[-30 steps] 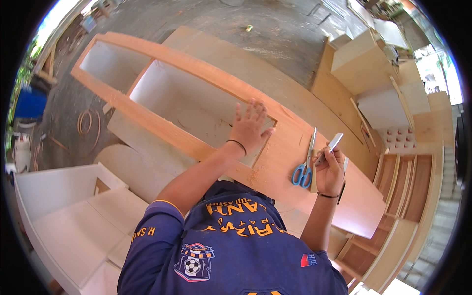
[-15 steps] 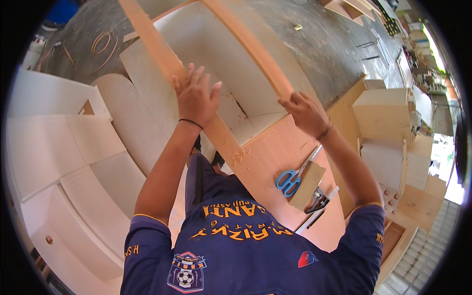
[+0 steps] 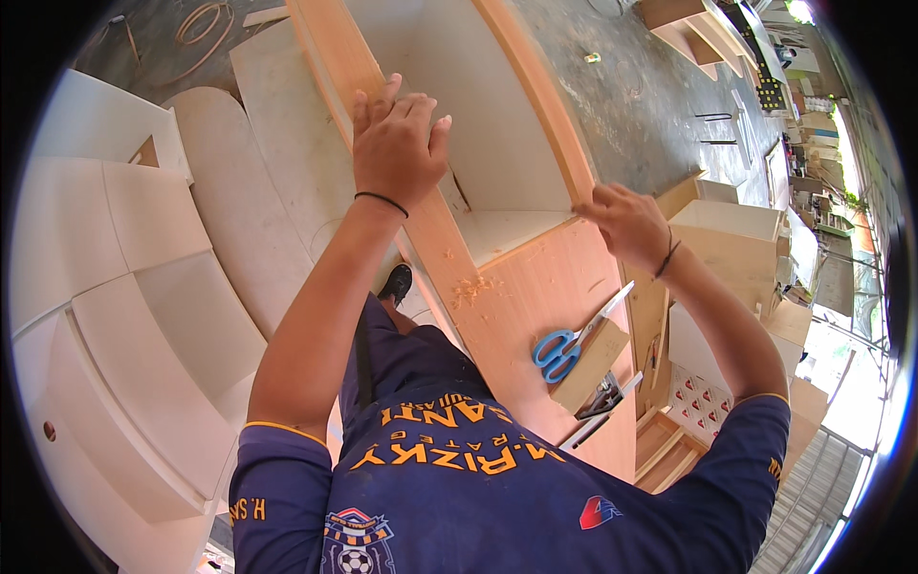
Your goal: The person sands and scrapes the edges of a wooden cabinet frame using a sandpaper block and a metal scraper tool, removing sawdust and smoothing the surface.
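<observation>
An open cabinet carcass (image 3: 516,143) with a white inside and wood-toned edges lies in front of me. My left hand (image 3: 397,143) rests with spread fingers on its left wood-toned edge (image 3: 335,48). At the right edge, by the inner corner, my right hand (image 3: 626,225) is closed, its fingers curled against the rim; whatever they pinch is hidden. Curled shavings (image 3: 473,287) lie on the wood-toned panel (image 3: 516,311) nearer to me. Blue-handled scissors (image 3: 557,356) lie on that panel beside a small piece of board (image 3: 591,365) and a metal tool (image 3: 604,394).
White cabinet parts (image 3: 163,297) stand at my left. Plywood boxes (image 3: 732,244) are stacked at the right. Another open wooden carcass (image 3: 688,29) sits farther off on the grey floor (image 3: 636,115). A coiled hose (image 3: 204,24) lies at the far left.
My view has shifted, so the cabinet sits differently in the picture. The left hand still lies on the left edge, and the right is still closed at the right edge.
</observation>
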The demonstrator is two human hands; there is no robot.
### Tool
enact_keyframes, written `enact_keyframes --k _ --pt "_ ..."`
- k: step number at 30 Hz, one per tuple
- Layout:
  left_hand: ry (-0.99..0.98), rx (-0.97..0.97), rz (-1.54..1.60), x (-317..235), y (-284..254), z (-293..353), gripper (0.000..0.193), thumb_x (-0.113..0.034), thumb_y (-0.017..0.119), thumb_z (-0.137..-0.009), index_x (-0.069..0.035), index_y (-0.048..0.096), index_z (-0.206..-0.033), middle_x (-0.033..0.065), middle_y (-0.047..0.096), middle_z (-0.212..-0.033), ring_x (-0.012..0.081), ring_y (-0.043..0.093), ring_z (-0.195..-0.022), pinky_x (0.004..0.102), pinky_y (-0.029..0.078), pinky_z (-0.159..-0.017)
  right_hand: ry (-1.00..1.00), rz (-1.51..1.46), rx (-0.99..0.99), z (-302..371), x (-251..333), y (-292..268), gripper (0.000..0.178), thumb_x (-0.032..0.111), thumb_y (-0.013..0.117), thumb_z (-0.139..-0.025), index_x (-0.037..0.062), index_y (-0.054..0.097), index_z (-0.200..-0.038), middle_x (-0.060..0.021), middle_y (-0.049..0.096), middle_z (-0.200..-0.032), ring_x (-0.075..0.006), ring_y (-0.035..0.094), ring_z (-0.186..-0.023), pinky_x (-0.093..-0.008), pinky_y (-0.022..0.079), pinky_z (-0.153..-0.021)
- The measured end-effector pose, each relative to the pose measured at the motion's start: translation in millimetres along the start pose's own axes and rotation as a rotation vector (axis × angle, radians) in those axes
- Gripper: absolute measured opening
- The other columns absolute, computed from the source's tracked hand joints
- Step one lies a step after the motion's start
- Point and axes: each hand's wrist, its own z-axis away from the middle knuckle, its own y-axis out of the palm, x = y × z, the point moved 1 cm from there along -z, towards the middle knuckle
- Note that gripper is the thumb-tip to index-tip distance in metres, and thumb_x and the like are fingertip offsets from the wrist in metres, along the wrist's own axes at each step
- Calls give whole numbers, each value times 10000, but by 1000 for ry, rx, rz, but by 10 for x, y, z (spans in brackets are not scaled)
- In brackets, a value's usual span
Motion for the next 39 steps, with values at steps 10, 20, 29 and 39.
enact_keyframes --k 10,20,29,39 --pt "6 33 -16 21 -29 12 294 -304 571 -904 -82 687 -1059 41 682 -1134 250 434 -1345 480 214 -1163 -103 139 -9 47 7 90 352 7 622 -716 181 597 -1020 -14 529 -929 -177 590 -901 -308 535 -597" --pt "2 74 -47 18 -57 3 288 -305 573 -900 -84 697 -1036 43 684 -1120 252 429 -1348 476 206 -1167 -104 141 -76 -147 -47 63 351 1 616 -723 172 597 -1029 -27 530 -904 -200 588 -857 -323 528 -590" --pt "13 77 -47 5 -38 11 285 -312 571 -906 -86 696 -1027 36 687 -1101 248 429 -1348 471 212 -1166 -18 76 -83 -198 -51 2 345 -5 603 -720 171 599 -1017 -29 523 -884 -213 595 -870 -360 526 -594" --pt "0 103 -79 7 -36 -22 290 -321 572 -905 -89 699 -1025 27 687 -1094 245 426 -1351 472 219 -1162 7 76 -131 -230 -85 -37 379 13 619 -736 193 604 -1068 -10 526 -866 -187 593 -856 -319 520 -589"
